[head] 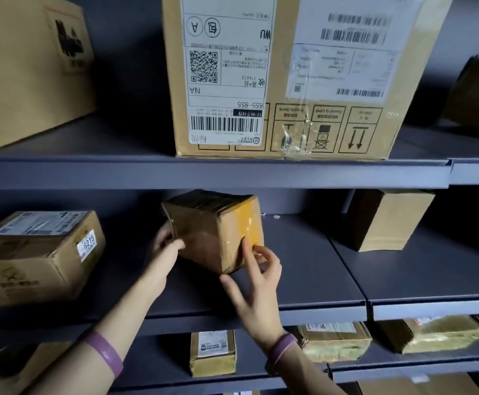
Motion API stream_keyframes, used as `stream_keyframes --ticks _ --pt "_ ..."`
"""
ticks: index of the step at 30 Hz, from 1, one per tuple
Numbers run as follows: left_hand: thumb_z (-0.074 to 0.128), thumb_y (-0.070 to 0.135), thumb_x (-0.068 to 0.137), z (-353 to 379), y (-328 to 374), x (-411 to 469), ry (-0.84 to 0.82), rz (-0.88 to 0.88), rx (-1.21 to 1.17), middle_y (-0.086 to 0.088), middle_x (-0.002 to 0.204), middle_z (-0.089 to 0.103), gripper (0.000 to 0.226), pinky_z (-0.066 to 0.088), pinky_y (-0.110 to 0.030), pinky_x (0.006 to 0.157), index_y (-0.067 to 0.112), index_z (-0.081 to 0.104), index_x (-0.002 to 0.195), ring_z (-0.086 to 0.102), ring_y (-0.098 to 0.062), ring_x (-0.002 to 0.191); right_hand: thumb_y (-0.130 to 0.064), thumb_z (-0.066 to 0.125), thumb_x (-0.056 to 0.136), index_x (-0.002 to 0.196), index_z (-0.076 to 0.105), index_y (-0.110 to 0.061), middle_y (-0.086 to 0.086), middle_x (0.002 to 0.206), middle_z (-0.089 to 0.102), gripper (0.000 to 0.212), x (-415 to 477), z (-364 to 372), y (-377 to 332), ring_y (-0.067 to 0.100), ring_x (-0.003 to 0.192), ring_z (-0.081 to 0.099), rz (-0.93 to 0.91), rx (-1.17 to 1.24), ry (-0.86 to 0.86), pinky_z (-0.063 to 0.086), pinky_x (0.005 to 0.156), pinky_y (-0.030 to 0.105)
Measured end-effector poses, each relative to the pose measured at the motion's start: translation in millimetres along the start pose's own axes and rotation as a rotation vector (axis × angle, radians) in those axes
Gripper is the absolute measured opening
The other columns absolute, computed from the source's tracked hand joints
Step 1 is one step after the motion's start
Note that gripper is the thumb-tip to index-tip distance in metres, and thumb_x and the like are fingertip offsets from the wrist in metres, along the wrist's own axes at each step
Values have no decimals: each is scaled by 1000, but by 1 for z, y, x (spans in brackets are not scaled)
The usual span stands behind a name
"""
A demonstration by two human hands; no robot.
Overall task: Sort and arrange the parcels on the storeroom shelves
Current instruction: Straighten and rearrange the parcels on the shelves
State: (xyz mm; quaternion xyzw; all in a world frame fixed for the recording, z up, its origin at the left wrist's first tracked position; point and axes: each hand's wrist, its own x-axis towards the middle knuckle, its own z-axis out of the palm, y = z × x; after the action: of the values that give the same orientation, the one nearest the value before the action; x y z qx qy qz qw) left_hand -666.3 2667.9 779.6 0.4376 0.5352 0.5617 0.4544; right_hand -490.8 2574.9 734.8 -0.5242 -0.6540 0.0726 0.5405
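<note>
Parcels occupy three dark grey shelf levels in the head view. You hold a small brown parcel [215,232] on the middle shelf [303,269], tilted on one lower corner, with yellowish tape across its right face.

Your left hand [167,243] grips the parcel's left side; the fingers wrap behind the box and are mostly hidden, so only the knuckles and thumb edge show. Your right hand [257,276] meets the parcel's lower right corner: fingers spread apart, index fingertip pressed on the taped face, thumb under the bottom edge. Each wrist carries a purple band [104,352].

On the same shelf, a labelled carton [37,258] marked "G215" sits well to the left, cut off by the frame edge. An upright plain box [386,220] stands to the right; its top is shadowed by the shelf above.

On the upper shelf [204,169], a large carton [289,81] stands directly above the held parcel with its shipping labels upside down and its top cropped. Another carton [30,67] at far left shows blurred, unreadable print. A dark object at far right is too dim to identify.

On the lower shelf [261,379], a small labelled packet [212,353] and two flatter parcels [335,339] are partly hidden behind your right forearm and the shelf lip.
</note>
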Motion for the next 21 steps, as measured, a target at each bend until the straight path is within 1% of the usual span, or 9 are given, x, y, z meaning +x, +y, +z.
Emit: stream_keyframes --ticks 2,4,6,8,9,12,15,18,21 --pt "51 -7 85 0 6 -16 28 153 -48 -1 121 64 50 46 -22 94 20 57 126 60 -5 108 -49 56 93 152 24 -32 -6 136 28 68 8 -2 3 7 132 28 128 125 41 18 114 16" --pt "55 8 84 0 8 -37 33 357 40 7 121 62 47 44 -10 88 14 55 131 58 8 102 -42 49 96 151 20 -33 -4 142 28 63 21 -2 6 11 139 28 298 304 95 20 118 25" --pt "55 21 84 2 4 -57 -26 567 166 9 130 54 55 37 -15 101 10 49 138 49 0 120 -34 43 101 153 22 -26 -4 151 31 57 35 -4 11 7 140 29 398 397 166 21 118 23" --pt "52 27 86 6 1 -71 -63 736 254 0 136 46 59 28 -20 110 5 45 140 40 -7 130 -29 39 104 149 28 -20 -1 151 39 48 47 -5 19 4 133 40 471 499 201 33 108 15" --pt "51 27 87 8 0 -77 -74 791 278 -2 138 44 58 27 -22 111 5 45 140 38 -8 132 -29 38 104 144 31 -22 1 147 44 41 52 -4 25 6 127 47 513 549 205 38 103 16" --pt "50 23 89 10 -2 -87 -107 931 364 -4 145 46 51 30 -31 107 6 49 137 43 -15 132 -29 36 105 132 37 -31 6 136 54 27 63 1 38 14 116 56 630 645 186 46 99 32" --pt "48 23 89 11 -7 -94 -174 1009 438 -3 147 46 49 31 -31 102 5 53 134 48 -17 129 -25 33 106 136 44 -26 8 136 56 32 69 6 45 21 121 56 670 648 185 48 100 37" --pt "48 23 89 12 -11 -97 -186 1004 462 -3 147 46 49 33 -32 101 5 54 134 49 -17 128 -24 31 106 140 46 -21 9 138 56 36 70 7 45 26 128 52 675 646 178 39 112 48" --pt "49 20 88 10 -9 -94 -133 955 421 -7 146 46 49 32 -33 104 3 52 134 46 -16 131 -25 35 105 138 49 -23 2 135 58 35 69 4 39 22 127 53 640 627 175 38 113 46"
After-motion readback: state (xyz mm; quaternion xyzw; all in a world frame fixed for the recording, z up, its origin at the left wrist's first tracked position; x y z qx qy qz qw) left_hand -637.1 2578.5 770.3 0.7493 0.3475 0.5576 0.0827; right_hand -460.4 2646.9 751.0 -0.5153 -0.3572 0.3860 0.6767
